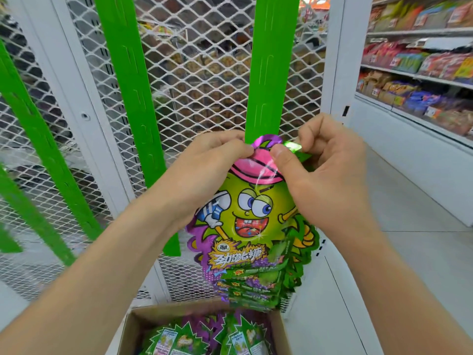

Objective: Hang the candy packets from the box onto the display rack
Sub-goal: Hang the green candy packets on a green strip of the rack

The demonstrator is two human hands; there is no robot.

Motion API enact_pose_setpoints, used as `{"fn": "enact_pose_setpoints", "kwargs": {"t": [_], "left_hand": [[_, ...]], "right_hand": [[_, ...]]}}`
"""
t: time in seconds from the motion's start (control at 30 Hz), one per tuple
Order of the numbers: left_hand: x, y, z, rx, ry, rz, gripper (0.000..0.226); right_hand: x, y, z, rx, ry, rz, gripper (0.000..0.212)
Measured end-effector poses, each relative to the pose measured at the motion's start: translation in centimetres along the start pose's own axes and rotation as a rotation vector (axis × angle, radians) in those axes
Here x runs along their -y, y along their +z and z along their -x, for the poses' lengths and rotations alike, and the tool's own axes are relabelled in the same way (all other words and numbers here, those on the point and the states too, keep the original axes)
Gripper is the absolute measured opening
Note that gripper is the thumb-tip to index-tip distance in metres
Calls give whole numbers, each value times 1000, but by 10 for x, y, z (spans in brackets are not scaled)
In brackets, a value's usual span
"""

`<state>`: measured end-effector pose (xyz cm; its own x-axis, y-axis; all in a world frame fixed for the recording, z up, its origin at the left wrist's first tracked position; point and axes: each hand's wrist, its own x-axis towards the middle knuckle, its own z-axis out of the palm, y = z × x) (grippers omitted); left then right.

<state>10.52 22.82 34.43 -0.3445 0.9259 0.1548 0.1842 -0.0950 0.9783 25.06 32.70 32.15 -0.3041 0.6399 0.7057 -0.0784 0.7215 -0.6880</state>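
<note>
Left hand (212,162) and right hand (325,170) both pinch the top of a candy packet (250,208) against the green strip (271,73); it doesn't look hooked yet. Several hung packets (258,285) sit lower on the strip. The box (135,326) below the strip holds plenty more.

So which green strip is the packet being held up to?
The rightmost strip; the left hand and right hand pinch the candy packet at its lower end. The other strips hang farther left.

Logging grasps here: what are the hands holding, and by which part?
The left hand and right hand both pinch the front candy packet by its top edge.
</note>
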Motion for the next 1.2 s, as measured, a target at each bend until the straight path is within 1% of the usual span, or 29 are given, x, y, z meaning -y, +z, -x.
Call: {"fn": "enact_pose_setpoints", "kwargs": {"t": [0.17, 0.37, 0.5, 0.57, 0.63, 0.7, 0.77, 0.8, 0.87, 0.9, 0.93, 0.97, 1.0, 1.03, 1.07, 1.1, 1.13, 1.17, 1.2], "left_hand": [[-6, -1, 4, 31, 44, -11, 31], [-2, -3, 2, 34, 25, 42, 31], [2, -4, 2, 68, 64, -59, 36], [6, -7, 1, 51, 124, -177, 35], [12, -11, -2, -20, 220, -296, 26], [16, -12, -2, -90, 306, -356, 16], [24, -13, -1, -185, 401, -515, 8], [30, -13, 2, -241, 455, -623, 13], [45, -13, 9, -342, 568, -818, 40], [53, -14, 12, -403, 635, -911, 50], [59, -15, 17, -462, 715, -1001, 52], [65, -16, 21, -512, 795, -1078, 46], [71, -17, 26, -532, 858, -1123, 35], [78, -16, 31, -510, 893, -1131, 23], [86, -16, 37, -443, 894, -1114, 13], [96, -15, 43, -352, 858, -1094, 7], [105, -12, 51, -275, 789, -1088, 6], [114, -9, 58, -208, 695, -1115, 11], [123, -6, 65, -132, 578, -1186, 16]], "right_hand": [[5, -1, -5, -25, -37, -45, 42], [3, 0, -5, 60, -45, -28, 42], [0, -2, -5, 94, -47, -5, 36], [-5, -4, -3, 83, -62, 45, 32], [-11, -3, 1, 79, -91, 117, 26], [-17, -1, 6, 97, -100, 175, 22], [-21, 3, 11, 60, -74, 206, 21], [-23, 5, 13, 9, -88, 247, 21], [-24, 8, 21, -93, -214, 364, 15], [-25, 10, 28, -112, -280, 392, 12], [-26, 12, 38, -92, -323, 401, 11], [-26, 13, 49, -43, -346, 410, 10], [-27, 15, 59, 8, -351, 429, 10], [-27, 16, 68, 43, -343, 453, 10], [-28, 16, 74, 62, -330, 470, 11], [-29, 16, 78, 73, -321, 477, 12], [-29, 16, 82, 91, -321, 476, 12], [-30, 18, 85, 136, -326, 468, 13], [-31, 20, 88, 216, -325, 463, 13]]}}
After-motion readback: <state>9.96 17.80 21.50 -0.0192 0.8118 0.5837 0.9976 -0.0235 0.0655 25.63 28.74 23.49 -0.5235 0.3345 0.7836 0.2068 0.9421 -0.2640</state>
